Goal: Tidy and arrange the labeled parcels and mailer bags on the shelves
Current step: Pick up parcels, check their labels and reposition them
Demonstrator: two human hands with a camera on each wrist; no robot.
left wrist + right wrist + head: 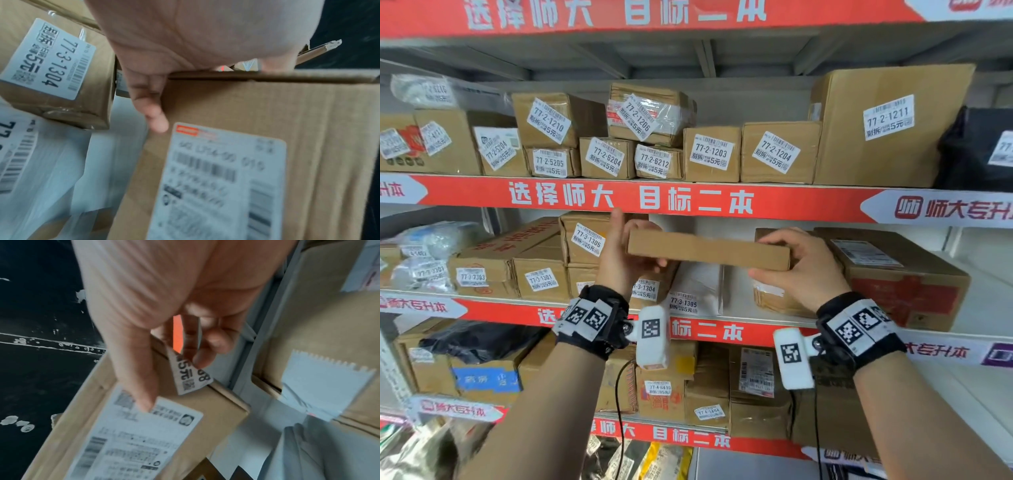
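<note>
A flat brown cardboard parcel (708, 249) is held level in the air in front of the middle shelf, between both hands. My left hand (627, 251) grips its left end, thumb underneath and index finger pointing up. My right hand (796, 262) grips its right end, fingers on top and thumb below. In the left wrist view the parcel (318, 146) shows a white shipping label on its underside. The right wrist view shows the parcel (216, 408) with my thumb (141, 386) on the shipping label and a small shelf-code sticker (190, 378) at its edge under my fingers.
The middle shelf (774, 320) holds labelled boxes: 77-3-1306 (585, 240), 77-3-1304 (645, 289), a white mailer bag 77-3-1305 (697, 291), and a large box (893, 274) at right. The upper shelf carries a row of 77-2 boxes (710, 154). More parcels fill the lower shelf.
</note>
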